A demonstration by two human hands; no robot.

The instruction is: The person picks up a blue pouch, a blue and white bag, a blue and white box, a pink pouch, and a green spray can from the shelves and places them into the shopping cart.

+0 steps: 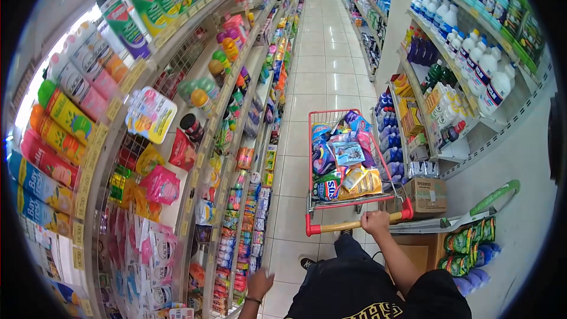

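Observation:
My right hand (375, 223) is wrapped round the yellow handle (339, 225) of a red-trimmed shopping cart (309, 159). The cart stands in front of me, loaded with colourful packs. A green SOS pouch (328, 185) and a yellow pack (365, 183) lie at its near end, with a blue pack (348, 152) behind them. My left hand (260, 285) hangs low beside the left shelf, holding nothing, its fingers loosely extended. Small sachets (227, 245) hang in rows close to that hand.
Tall shelves of spray cans (127, 23), bottles and pouches line the left side. To the right are white bottles (493, 85), a cardboard box (426, 195) and a green-and-grey metal object (496, 198). A tiled aisle (328, 53) runs ahead.

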